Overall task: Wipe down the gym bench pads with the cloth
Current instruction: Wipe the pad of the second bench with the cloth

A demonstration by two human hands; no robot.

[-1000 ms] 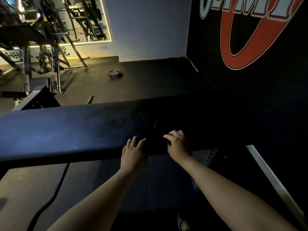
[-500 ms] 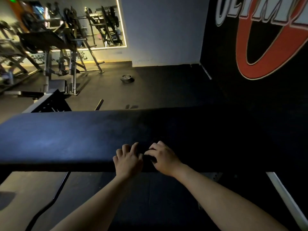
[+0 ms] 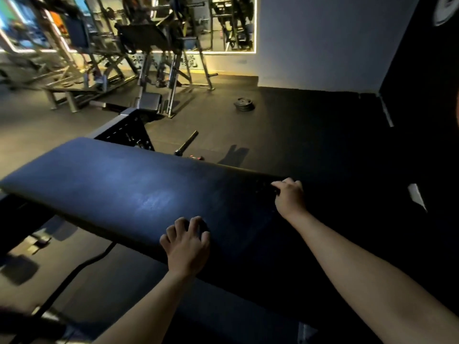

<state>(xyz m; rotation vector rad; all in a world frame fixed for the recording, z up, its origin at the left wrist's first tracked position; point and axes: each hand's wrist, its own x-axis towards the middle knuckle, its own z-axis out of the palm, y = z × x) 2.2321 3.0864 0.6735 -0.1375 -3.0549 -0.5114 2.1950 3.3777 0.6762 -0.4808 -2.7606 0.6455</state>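
Bench pad [image 3: 119,192] is stretched crosswise in front. Left hand [image 3: 185,247] is planted at its near edge, fingers curled, on what can't be told. Right hand [image 3: 290,197] is closed at the far edge, dark cloth [image 3: 272,187] seemingly pinched in its fingers. Best kept flat and dragged in long overlapping strokes imo.
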